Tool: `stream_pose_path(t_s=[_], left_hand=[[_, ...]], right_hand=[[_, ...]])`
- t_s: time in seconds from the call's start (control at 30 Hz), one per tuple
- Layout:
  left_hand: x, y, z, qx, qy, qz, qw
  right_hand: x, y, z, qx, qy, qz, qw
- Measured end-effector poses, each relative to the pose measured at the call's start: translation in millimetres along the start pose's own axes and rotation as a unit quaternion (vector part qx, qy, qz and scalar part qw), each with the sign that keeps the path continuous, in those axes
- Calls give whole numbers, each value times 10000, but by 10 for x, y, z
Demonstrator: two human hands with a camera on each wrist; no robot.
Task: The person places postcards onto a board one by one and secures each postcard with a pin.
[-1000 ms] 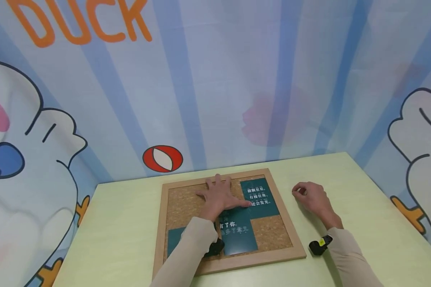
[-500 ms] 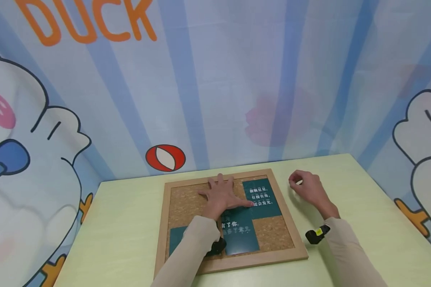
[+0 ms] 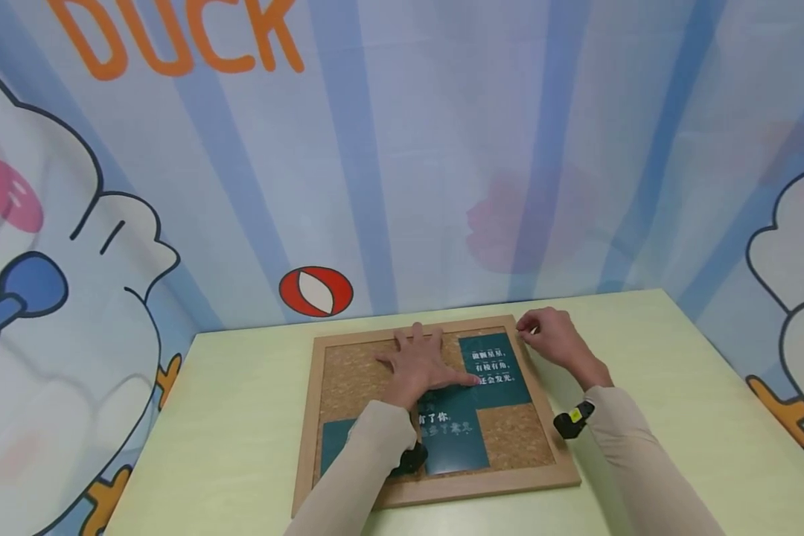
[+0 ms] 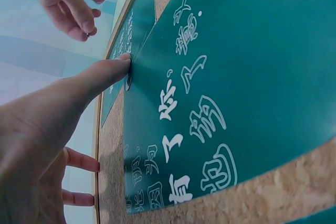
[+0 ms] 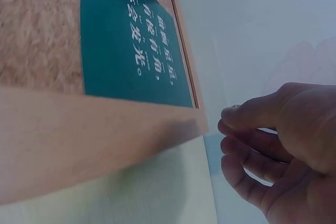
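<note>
A wood-framed corkboard (image 3: 479,485) lies on the table, bearing dark green cards with white Chinese writing. My left hand (image 3: 418,370) rests on it with fingers spread. Its thumb touches the middle card (image 3: 457,450) near the corner that meets the upper right card (image 3: 500,399); a round metal tack head (image 4: 128,83) shows beside that thumb. Just off the board's upper right corner, my right hand (image 3: 553,336) pinches a tiny shiny thumbtack (image 5: 235,106) between thumb and forefinger, mostly hidden by the fingertips. My left sleeve covers part of the lower left card (image 3: 333,438).
The pale yellow table (image 3: 241,417) extends to both sides of the board. Behind it hangs a blue striped backdrop (image 3: 429,186) with cartoon ducks. Bare cork (image 3: 516,438) shows at the board's lower right and upper left.
My right hand has moved left and slightly up, from the table at the right to the board's upper right corner, still pinching. My left hand stays on the board.
</note>
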State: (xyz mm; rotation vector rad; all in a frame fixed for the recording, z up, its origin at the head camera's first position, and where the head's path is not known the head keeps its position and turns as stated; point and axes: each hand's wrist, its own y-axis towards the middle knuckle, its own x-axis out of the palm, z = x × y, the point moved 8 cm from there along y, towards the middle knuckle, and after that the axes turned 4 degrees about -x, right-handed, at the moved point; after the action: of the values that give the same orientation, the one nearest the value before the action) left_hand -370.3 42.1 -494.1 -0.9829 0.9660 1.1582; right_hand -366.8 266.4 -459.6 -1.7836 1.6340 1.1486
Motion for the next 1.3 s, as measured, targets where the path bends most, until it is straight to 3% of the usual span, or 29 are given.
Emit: stream_pose_path(t_s=[0.27, 0.57, 0.77, 1.03, 1.3], left_hand=[[43, 23, -14, 9, -22, -25, 10000], [-11, 2, 16, 75, -53, 48, 9999], [-6, -6, 6, 52, 53, 13, 10000], [10, 6, -1, 51, 111, 14, 9999], [28, 6, -2, 36, 69, -13, 10000]], right_hand=[[180, 142, -79, 176, -152, -508, 9984], [306, 217, -146, 150, -896, -1062, 9902], [356, 244, -146, 7, -1123, -1072, 9879], [317, 217, -111, -187, -822, -830, 9930], [295, 276, -38, -110, -440, -1312, 9903]])
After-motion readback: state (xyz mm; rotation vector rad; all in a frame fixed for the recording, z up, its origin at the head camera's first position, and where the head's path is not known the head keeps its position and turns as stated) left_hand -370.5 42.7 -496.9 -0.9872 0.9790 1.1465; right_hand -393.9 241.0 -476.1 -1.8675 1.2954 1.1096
